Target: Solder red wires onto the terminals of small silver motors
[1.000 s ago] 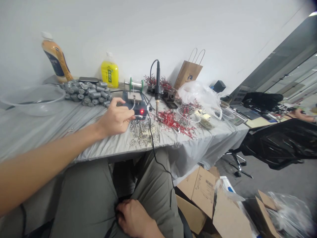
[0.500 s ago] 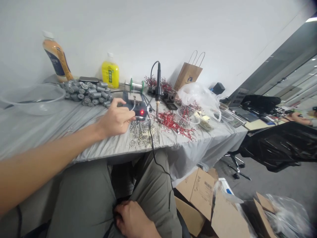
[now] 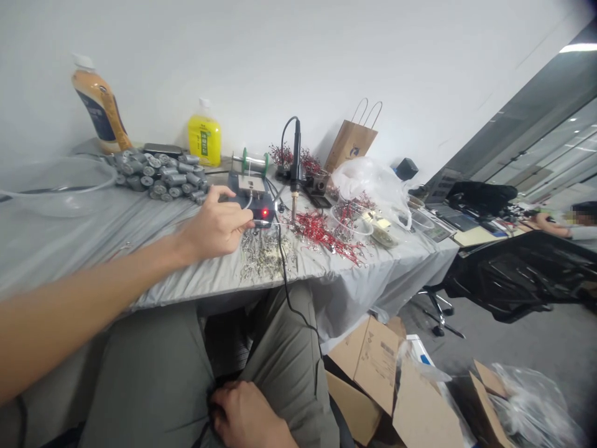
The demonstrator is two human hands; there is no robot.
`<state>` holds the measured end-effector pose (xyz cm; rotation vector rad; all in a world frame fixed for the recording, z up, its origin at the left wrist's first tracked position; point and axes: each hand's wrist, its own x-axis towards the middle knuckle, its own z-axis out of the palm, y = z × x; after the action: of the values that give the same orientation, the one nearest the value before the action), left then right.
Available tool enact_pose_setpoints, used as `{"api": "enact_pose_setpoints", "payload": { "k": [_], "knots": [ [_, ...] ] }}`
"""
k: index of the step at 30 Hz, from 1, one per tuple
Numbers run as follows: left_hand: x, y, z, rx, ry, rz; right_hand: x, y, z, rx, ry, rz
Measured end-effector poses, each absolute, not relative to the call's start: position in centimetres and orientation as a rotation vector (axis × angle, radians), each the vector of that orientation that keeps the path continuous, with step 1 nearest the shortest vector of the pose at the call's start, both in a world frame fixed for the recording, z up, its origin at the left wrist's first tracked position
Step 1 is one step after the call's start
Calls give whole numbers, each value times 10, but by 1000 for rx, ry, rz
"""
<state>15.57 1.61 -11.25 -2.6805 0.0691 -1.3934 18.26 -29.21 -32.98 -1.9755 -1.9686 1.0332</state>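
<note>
Trousers (image 3: 144, 379): we wear plain grey-green cloth, matt and loosely cut.
Right trouser leg (image 3: 291, 354): we see long folds and, down its outer side, a short dark line (image 3: 316, 378), seam or pocket edge, we cannot tell.
Left forearm (image 3: 107, 287): bare as far as we see, long and slim, left of the trousers.
Left hand (image 3: 212, 225): bare, slender-fingered, beyond the trousers.
Right hand (image 3: 247, 412): bare, broad-backed, over the trousers.

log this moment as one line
left hand: apparently pinching thin pale piece beside red-lit box | right hand: at lap | soldering iron: upright, tip down near red wires
</note>
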Motion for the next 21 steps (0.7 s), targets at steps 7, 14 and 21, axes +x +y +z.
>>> {"api": "enact_pose_setpoints", "payload": {
  "k": [7, 14, 21],
  "knots": [
    [156, 15, -111, -2683, 76, -1395, 183, -292, -332, -1969, -1982, 1042],
    [156, 15, -112, -2676, 86, -1396, 182, -291, -335, -1977, -1998, 1041],
    [156, 15, -110, -2669, 93, -1387, 183, -290, -334, -1970, -2010, 1023]
  ]
}}
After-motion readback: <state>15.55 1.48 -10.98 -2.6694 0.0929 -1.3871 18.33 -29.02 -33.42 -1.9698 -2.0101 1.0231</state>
